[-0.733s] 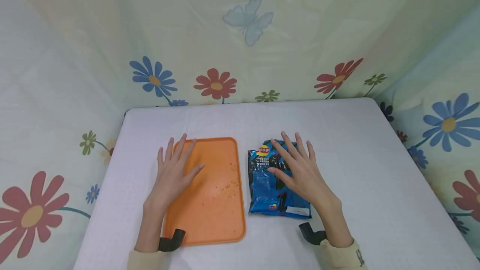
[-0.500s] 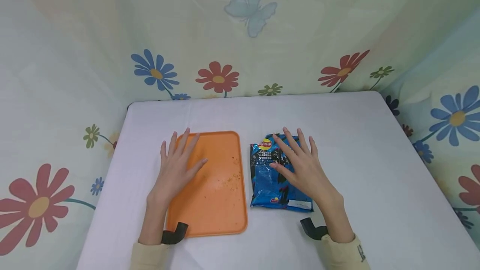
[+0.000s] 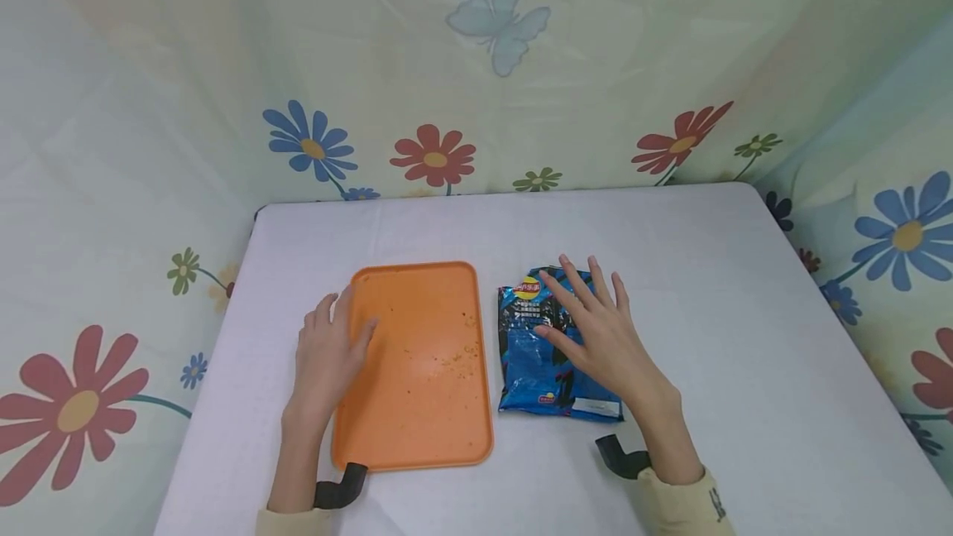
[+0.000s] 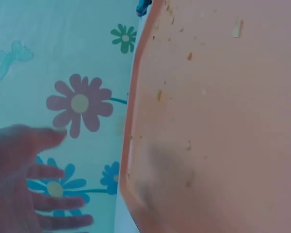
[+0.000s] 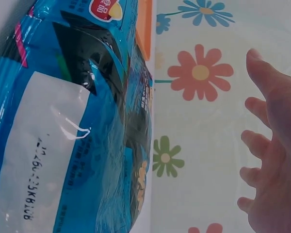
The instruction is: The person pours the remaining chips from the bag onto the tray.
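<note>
My left hand point(image 3: 328, 362) hovers over the left edge of an orange tray point(image 3: 417, 428), its fingers loosely bent and nothing held. In the left wrist view the hand point(image 4: 34, 179) shows spread fingers beside the tray's rim point(image 4: 131, 121). Small crumbs point(image 3: 465, 361) lie scattered on the tray, mostly on its right side. To the right of the tray a blue chip bag point(image 3: 532, 366) lies flat on the table. Over the bag's right part is my right hand point(image 3: 606, 342), fingers spread and empty. The right wrist view shows this hand point(image 5: 276, 141) apart from the bag point(image 5: 82, 131).
A white cloth covers the table point(image 3: 744, 337). Behind and at both sides hangs a pale curtain point(image 3: 588, 48) printed with flowers and a butterfly. A black curved piece sits at each wrist, by the left cuff point(image 3: 342, 486) and the right cuff point(image 3: 621, 457).
My left hand has drawn back slightly toward me and to the left, its fingers bending more. The right hand stays over the bag. The head view has shifted slightly.
</note>
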A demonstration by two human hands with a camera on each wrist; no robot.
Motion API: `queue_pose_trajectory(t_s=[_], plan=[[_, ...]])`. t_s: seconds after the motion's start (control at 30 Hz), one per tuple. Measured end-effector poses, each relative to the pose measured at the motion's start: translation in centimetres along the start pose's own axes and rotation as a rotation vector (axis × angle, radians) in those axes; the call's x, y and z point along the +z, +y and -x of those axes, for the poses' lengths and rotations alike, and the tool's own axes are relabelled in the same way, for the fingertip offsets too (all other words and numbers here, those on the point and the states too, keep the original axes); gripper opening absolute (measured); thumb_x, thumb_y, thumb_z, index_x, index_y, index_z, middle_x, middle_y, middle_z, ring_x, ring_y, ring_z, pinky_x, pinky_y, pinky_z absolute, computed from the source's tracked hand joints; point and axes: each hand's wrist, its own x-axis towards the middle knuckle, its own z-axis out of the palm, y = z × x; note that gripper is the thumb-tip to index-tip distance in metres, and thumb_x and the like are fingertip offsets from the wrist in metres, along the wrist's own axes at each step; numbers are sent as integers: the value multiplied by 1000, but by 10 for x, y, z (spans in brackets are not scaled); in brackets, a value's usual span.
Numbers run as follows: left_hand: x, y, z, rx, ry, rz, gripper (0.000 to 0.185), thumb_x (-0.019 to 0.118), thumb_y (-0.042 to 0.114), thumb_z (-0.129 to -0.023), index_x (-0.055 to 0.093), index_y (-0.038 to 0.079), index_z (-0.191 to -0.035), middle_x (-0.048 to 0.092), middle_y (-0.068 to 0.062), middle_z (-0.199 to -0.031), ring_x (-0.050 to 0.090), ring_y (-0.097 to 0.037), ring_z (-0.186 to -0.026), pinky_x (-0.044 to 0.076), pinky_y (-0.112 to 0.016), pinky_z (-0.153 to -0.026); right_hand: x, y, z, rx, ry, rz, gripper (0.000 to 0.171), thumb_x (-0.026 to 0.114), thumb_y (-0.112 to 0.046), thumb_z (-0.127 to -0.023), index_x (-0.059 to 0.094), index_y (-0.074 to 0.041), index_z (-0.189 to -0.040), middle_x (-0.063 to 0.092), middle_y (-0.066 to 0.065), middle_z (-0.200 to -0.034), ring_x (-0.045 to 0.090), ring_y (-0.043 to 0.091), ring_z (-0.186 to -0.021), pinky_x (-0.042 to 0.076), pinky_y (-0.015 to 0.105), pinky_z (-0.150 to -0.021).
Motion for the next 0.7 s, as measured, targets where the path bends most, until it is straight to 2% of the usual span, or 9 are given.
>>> queue_pose_trajectory(t_s=[0.1, 0.2, 0.23, 0.3, 0.37, 0.47, 0.6, 0.7], plan=[[-2, -6, 8, -128, -37, 27, 59, 56, 26, -106, 39, -9, -150, 48, -36, -135, 57, -49, -112, 53, -58, -82, 1, 0, 1, 1, 3, -7, 78, 61, -61, -96, 40, -21, -159, 27, 16, -168, 8, 48, -157, 3, 72, -120], [-2, -11, 15, -218, -86, 52, 52, 51, 21, -107, 43, -16, -142, 54, -36, -123, 64, -41, -90, 54, -49, -64, 1, 0, 2, 4, 5, -7, 83, 38, -76, -95, 40, -21, -159, 27, 16, -168, 8, 48, -157, 3, 73, -120], [-1, -12, 17, -236, -102, 62, 49, 51, 20, -107, 46, -17, -139, 57, -34, -118, 64, -37, -83, 53, -45, -61, 1, 0, 3, 5, 5, -8, 84, 36, -77, -95, 40, -22, -159, 27, 16, -168, 7, 48, -157, 3, 73, -120], [1, -15, 20, -259, -122, 82, 44, 52, 18, -106, 51, -16, -134, 62, -29, -107, 62, -29, -72, 50, -37, -56, 1, 0, 3, 4, 6, -9, 80, 49, -70, -96, 39, -22, -159, 27, 17, -168, 8, 48, -157, 3, 73, -120], [4, -17, 22, -268, -134, 100, 39, 54, 16, -105, 56, -15, -128, 65, -22, -95, 59, -23, -66, 47, -33, -54, 1, 0, 3, 1, 6, -10, 78, 65, -57, -94, 38, -23, -159, 27, 16, -168, 8, 48, -157, 3, 73, -120], [7, -19, 24, -277, -149, 120, 33, 55, 13, -103, 59, -13, -123, 65, -15, -87, 57, -18, -61, 45, -29, -51, 2, 0, 2, -2, 9, -10, 88, 82, -36, -85, 38, -23, -160, 26, 16, -168, 8, 48, -157, 3, 73, -120], [9, -20, 24, -292, -155, 125, 26, 54, 8, -102, 60, -12, -119, 65, -14, -85, 56, -18, -61, 45, -29, -51, 2, 1, 2, -5, 15, -12, 87, 81, -37, -86, 37, -23, -160, 26, 15, -169, 8, 47, -157, 4, 73, -120], [12, -22, 24, -300, -155, 121, 23, 54, 5, -101, 61, -11, -115, 64, -13, -82, 55, -18, -60, 44, -29, -51, 3, 1, 3, -18, 34, -24, 78, 65, -57, -95, 39, -21, -159, 29, 16, -167, 13, 45, -157, 5, 73, -120]])
